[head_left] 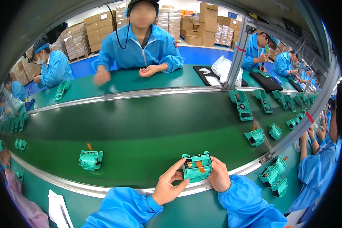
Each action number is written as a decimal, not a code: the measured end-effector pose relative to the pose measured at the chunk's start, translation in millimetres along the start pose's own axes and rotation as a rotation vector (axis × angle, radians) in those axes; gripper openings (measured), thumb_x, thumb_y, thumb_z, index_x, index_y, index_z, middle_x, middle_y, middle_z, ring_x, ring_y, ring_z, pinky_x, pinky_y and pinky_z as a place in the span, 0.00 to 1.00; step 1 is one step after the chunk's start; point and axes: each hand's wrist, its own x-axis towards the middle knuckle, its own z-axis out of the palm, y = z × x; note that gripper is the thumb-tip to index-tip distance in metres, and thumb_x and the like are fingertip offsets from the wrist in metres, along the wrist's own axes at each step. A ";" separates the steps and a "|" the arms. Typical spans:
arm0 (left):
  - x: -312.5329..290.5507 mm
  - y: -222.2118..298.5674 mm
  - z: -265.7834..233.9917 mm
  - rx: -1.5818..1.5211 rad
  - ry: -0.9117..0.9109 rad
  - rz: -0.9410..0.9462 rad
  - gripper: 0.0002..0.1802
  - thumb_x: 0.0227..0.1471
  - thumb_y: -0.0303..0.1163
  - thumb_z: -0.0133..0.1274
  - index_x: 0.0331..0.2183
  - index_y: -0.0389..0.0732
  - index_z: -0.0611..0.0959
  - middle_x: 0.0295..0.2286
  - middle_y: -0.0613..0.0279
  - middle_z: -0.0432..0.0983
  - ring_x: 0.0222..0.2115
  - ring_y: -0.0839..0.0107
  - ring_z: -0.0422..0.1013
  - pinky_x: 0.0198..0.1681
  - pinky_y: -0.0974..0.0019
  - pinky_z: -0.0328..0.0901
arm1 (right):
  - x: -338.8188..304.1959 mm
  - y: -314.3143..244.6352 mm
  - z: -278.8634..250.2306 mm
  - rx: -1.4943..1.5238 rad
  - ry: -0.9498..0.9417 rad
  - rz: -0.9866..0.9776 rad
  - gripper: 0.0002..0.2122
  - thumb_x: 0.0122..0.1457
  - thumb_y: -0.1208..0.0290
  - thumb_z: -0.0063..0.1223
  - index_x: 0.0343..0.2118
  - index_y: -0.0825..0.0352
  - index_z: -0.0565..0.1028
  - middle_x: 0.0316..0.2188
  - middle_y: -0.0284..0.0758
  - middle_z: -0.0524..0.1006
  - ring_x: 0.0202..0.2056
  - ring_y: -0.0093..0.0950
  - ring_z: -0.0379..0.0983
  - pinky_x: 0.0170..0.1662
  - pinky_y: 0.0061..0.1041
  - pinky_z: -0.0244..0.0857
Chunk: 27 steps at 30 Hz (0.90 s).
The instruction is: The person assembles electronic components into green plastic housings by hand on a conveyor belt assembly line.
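Note:
Between both my hands is a teal plastic housing (pixel 197 169), raised at the near rail of the green conveyor belt. An orange ribbon strip and a dark inner part show in its open side. My left hand (pixel 168 183) grips its left end, thumb low and fingers at the upper edge. My right hand (pixel 219 175) holds the right end, its fingers partly hidden behind the housing. Farther left on the belt lies a similar teal housing (pixel 90 160) with an orange strip sticking up.
Several teal housings (pixel 271 175) sit on the bench to my right. Larger teal casings (pixel 241 105) line the belt's far right. A metal post (pixel 240 53) rises beyond the belt. White papers (pixel 59 211) lie at lower left. Co-workers in blue sit opposite (pixel 140 49) and alongside.

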 end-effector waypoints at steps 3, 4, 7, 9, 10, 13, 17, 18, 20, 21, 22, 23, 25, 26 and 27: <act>0.5 0.7 -0.3 -0.006 -0.001 0.016 0.36 0.41 0.14 0.50 0.54 0.37 0.58 0.43 0.54 0.63 0.36 0.73 0.67 0.41 0.69 0.65 | 1.1 2.8 -1.6 0.021 0.004 -0.008 0.16 0.58 0.71 0.36 0.46 0.76 0.63 0.40 0.39 0.70 0.42 0.26 0.66 0.45 0.25 0.60; 1.0 0.9 -0.5 -0.006 0.005 0.017 0.36 0.41 0.14 0.50 0.54 0.37 0.58 0.43 0.54 0.63 0.36 0.73 0.67 0.41 0.69 0.65 | 1.0 2.2 -1.2 0.020 -0.001 -0.004 0.16 0.58 0.71 0.36 0.46 0.76 0.63 0.40 0.39 0.70 0.42 0.26 0.66 0.45 0.25 0.60; 2.0 1.9 0.4 -0.006 -0.016 -0.012 0.36 0.41 0.14 0.51 0.53 0.36 0.58 0.43 0.55 0.63 0.36 0.74 0.67 0.40 0.69 0.65 | 0.2 -0.5 1.4 -0.011 0.007 -0.023 0.16 0.58 0.69 0.36 0.45 0.76 0.63 0.39 0.39 0.70 0.41 0.26 0.67 0.45 0.25 0.61; 1.4 2.2 2.1 -0.050 0.040 0.029 0.34 0.41 0.16 0.51 0.52 0.36 0.62 0.38 0.59 0.65 0.29 0.79 0.67 0.36 0.73 0.66 | 0.1 0.4 3.3 -0.020 0.004 -0.034 0.17 0.58 0.68 0.37 0.45 0.76 0.63 0.39 0.39 0.71 0.41 0.26 0.67 0.44 0.25 0.62; 0.5 1.0 2.3 -0.057 0.043 0.015 0.34 0.41 0.16 0.51 0.52 0.36 0.62 0.38 0.59 0.65 0.29 0.79 0.67 0.36 0.73 0.66 | -0.4 0.8 3.8 -0.020 0.012 -0.021 0.17 0.58 0.68 0.37 0.45 0.76 0.63 0.39 0.39 0.71 0.41 0.26 0.67 0.44 0.25 0.62; 4.3 0.8 -0.1 0.001 0.036 0.069 0.34 0.41 0.16 0.51 0.52 0.36 0.62 0.38 0.58 0.66 0.30 0.78 0.67 0.36 0.73 0.66 | 3.1 -1.6 3.6 -0.014 -0.009 -0.041 0.17 0.57 0.68 0.38 0.45 0.76 0.63 0.39 0.39 0.71 0.41 0.26 0.67 0.45 0.25 0.60; 4.7 2.1 2.0 -0.009 0.053 0.081 0.34 0.41 0.16 0.51 0.52 0.36 0.61 0.37 0.59 0.66 0.29 0.78 0.67 0.36 0.73 0.66 | 3.0 -1.2 4.3 -0.033 -0.004 -0.047 0.17 0.58 0.67 0.37 0.45 0.76 0.63 0.39 0.39 0.71 0.41 0.26 0.67 0.46 0.24 0.60; 2.8 2.0 2.9 -0.021 0.050 0.063 0.34 0.41 0.16 0.51 0.52 0.36 0.61 0.36 0.59 0.67 0.29 0.79 0.66 0.36 0.73 0.66 | 0.7 -0.1 3.9 -0.034 0.009 -0.039 0.17 0.58 0.67 0.37 0.45 0.76 0.63 0.39 0.39 0.70 0.42 0.26 0.67 0.46 0.24 0.60; 3.1 1.6 2.9 -0.032 0.044 0.044 0.34 0.41 0.16 0.51 0.52 0.36 0.61 0.36 0.59 0.67 0.29 0.79 0.66 0.36 0.73 0.66 | 0.7 -0.7 3.8 -0.035 0.024 -0.031 0.17 0.58 0.67 0.37 0.45 0.76 0.63 0.39 0.39 0.70 0.42 0.26 0.67 0.46 0.24 0.60; 3.2 0.9 2.0 -0.019 0.043 0.045 0.34 0.41 0.16 0.51 0.52 0.36 0.61 0.37 0.59 0.67 0.30 0.78 0.67 0.37 0.73 0.66 | 1.2 -1.7 4.3 -0.030 0.004 -0.034 0.18 0.58 0.67 0.37 0.45 0.76 0.63 0.39 0.39 0.70 0.42 0.26 0.67 0.46 0.24 0.60; 2.4 0.1 1.4 -0.006 0.043 0.047 0.35 0.41 0.16 0.51 0.52 0.36 0.61 0.37 0.59 0.67 0.31 0.78 0.67 0.38 0.72 0.66 | 0.5 -1.8 4.2 -0.026 -0.016 -0.036 0.18 0.58 0.67 0.37 0.45 0.76 0.63 0.39 0.39 0.70 0.42 0.26 0.67 0.46 0.25 0.60; 0.1 -0.7 1.4 -0.006 0.034 0.035 0.35 0.41 0.16 0.51 0.53 0.36 0.60 0.38 0.58 0.67 0.32 0.77 0.68 0.38 0.71 0.66 | -1.5 -0.7 2.8 -0.039 -0.016 -0.035 0.18 0.58 0.67 0.37 0.46 0.76 0.63 0.39 0.39 0.70 0.42 0.26 0.67 0.46 0.25 0.61; 0.5 -0.7 0.9 -0.017 0.029 0.039 0.35 0.41 0.16 0.51 0.53 0.36 0.60 0.39 0.58 0.67 0.33 0.76 0.68 0.38 0.71 0.66 | -1.0 0.4 2.8 -0.047 -0.009 -0.033 0.18 0.58 0.67 0.37 0.46 0.76 0.63 0.39 0.39 0.70 0.41 0.26 0.67 0.45 0.25 0.61; 1.2 -0.6 0.6 -0.028 0.025 0.039 0.35 0.41 0.16 0.51 0.53 0.36 0.60 0.39 0.58 0.66 0.33 0.76 0.68 0.38 0.70 0.66 | -0.1 0.7 3.1 -0.053 0.000 -0.028 0.18 0.58 0.67 0.37 0.46 0.76 0.63 0.39 0.39 0.71 0.41 0.26 0.67 0.45 0.25 0.62; 0.7 -0.7 1.1 -0.030 0.027 0.038 0.35 0.41 0.16 0.51 0.53 0.36 0.60 0.39 0.58 0.66 0.33 0.76 0.68 0.38 0.70 0.66 | -1.0 0.1 3.1 -0.055 0.000 -0.026 0.18 0.58 0.67 0.37 0.46 0.76 0.63 0.39 0.39 0.71 0.41 0.26 0.67 0.45 0.25 0.62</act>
